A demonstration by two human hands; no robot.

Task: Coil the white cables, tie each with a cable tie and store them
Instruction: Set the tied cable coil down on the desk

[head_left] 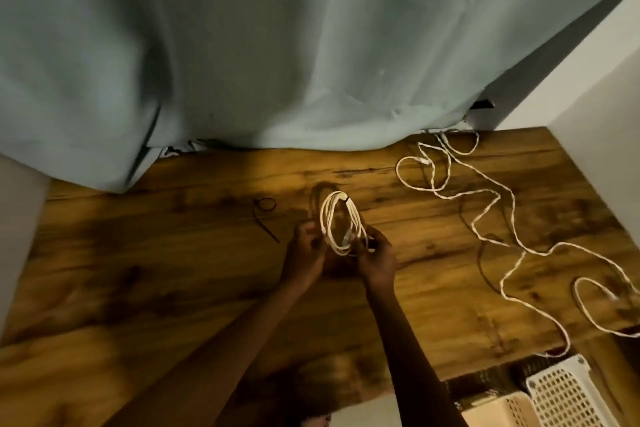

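Observation:
A coiled white cable stands upright above the wooden table, held at its lower end by both hands. My left hand grips the coil's left side. My right hand pinches the right side near the bottom. A dark tie wraps the coil at its top right. A loose black cable tie lies on the table to the left of the coil. A long uncoiled white cable sprawls across the table's right side.
A pale blue curtain hangs over the table's far edge. White perforated plastic baskets sit below the table's front right corner. A white wall bounds the right side.

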